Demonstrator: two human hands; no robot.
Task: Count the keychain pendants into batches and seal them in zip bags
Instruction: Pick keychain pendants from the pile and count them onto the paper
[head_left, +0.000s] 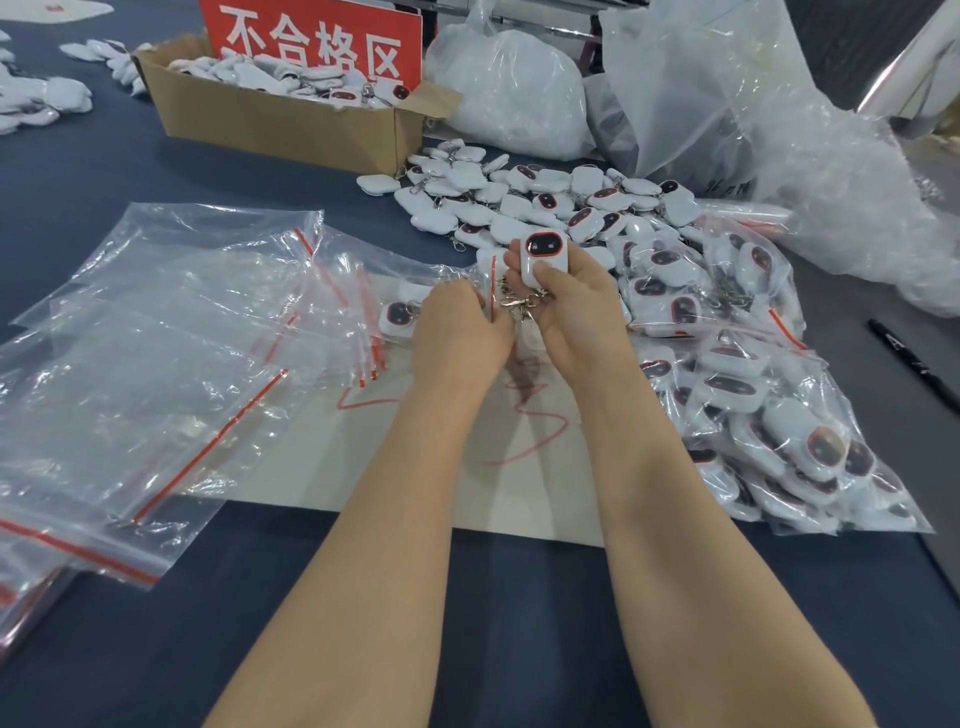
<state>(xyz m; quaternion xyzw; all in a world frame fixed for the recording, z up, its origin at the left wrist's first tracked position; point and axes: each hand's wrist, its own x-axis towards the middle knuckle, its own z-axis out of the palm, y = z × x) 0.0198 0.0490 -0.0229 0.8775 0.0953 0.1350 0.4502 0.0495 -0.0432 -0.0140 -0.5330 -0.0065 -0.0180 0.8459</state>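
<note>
My right hand (576, 306) grips a white keychain pendant (544, 254) with a dark, red-rimmed face, thumb pressed on its front; metal clasps hang in the palm. My left hand (460, 327) holds the edge of a zip bag (415, 280) beside it, with another pendant (400, 316) lying in the plastic. A loose pile of pendants (519, 202) sits just beyond my hands. Filled zip bags (779, 431) lie at my right. Empty zip bags with red seal strips (156, 364) are spread at my left.
A cardboard box (280, 119) of pendants with a red sign (311, 41) stands at the back. Large clear plastic sacks (727, 104) fill the back right. A black marker (909, 364) lies at the right edge. A pale sheet (467, 467) with red scribbles is under my forearms.
</note>
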